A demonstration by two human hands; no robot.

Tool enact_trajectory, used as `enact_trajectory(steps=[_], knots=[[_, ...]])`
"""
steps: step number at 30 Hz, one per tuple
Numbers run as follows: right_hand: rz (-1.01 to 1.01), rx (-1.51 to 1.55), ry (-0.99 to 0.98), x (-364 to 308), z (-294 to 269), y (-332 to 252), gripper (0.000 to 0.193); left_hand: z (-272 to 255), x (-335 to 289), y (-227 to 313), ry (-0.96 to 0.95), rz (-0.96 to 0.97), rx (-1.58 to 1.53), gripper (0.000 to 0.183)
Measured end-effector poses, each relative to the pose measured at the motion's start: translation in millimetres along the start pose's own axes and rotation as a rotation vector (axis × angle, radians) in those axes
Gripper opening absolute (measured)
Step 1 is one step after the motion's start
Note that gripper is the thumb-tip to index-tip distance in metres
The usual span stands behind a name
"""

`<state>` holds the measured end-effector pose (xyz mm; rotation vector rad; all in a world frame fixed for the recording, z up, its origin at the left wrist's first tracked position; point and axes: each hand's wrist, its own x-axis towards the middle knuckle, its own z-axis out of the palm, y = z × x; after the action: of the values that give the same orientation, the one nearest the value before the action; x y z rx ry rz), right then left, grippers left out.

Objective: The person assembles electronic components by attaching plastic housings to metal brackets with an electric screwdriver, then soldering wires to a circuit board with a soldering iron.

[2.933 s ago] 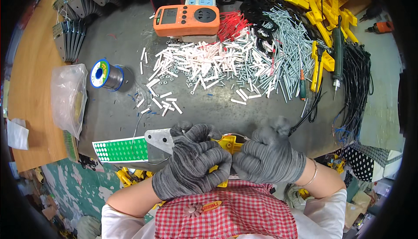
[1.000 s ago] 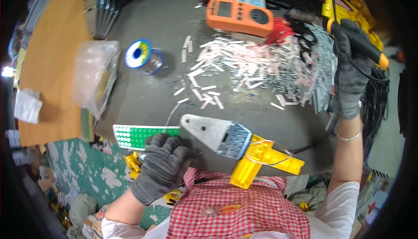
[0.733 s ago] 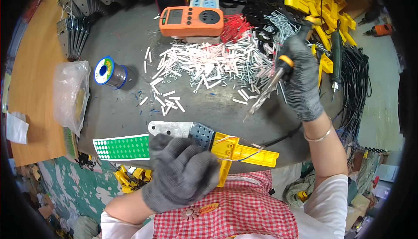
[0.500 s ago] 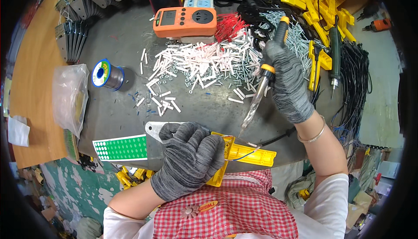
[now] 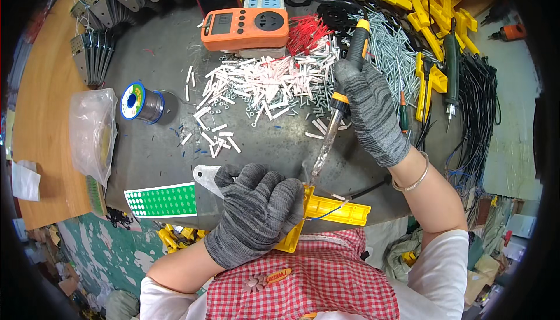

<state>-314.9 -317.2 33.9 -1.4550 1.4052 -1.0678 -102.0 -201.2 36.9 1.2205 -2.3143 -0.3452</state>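
My gloved right hand is closed round the black and yellow handle of a soldering iron. The iron points down, its tip at the upper edge of a yellow plastic housing, close by my left fingers. My gloved left hand is closed on the housing, hiding much of it. A grey metal blade with a hole sticks out from the far side of that hand. A blue wire lies across the housing. Whether the tip touches metal is too small to tell.
Loose white tubes, screws and red wires heap beyond my hands. An orange meter stands behind. A solder spool and green sticker sheet lie left; black cables and an electric screwdriver lie right.
My right hand has brought the soldering iron left and down, its tip now at the housing beside my left hand. A small screwdriver has come into sight beside my right hand.
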Motion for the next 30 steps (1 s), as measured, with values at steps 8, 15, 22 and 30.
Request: enact_trajectory(steps=[8, 15, 22, 30], knots=[[0.017, -0.015, 0.024, -3.5, -1.3, -5.4, 0.046, -14.4, -10.8, 3.5, 0.089, 0.051, 0.035, 0.030], [-0.076, -0.014, 0.079, -5.9, -5.5, -10.5, 0.041, -14.2, -51.7, 23.8, 0.129, -0.020, 0.000, 0.024], [0.083, 0.328, 0.029, -35.8, -2.2, -17.0, 0.032, -0.8, -57.7, 28.3, 0.137, -0.061, -0.044, 0.026], [0.097, 0.125, -0.019, -49.3, 5.1, -15.8, 0.035, -7.2, -51.1, 25.7, 0.106, 0.019, 0.034, 0.035]])
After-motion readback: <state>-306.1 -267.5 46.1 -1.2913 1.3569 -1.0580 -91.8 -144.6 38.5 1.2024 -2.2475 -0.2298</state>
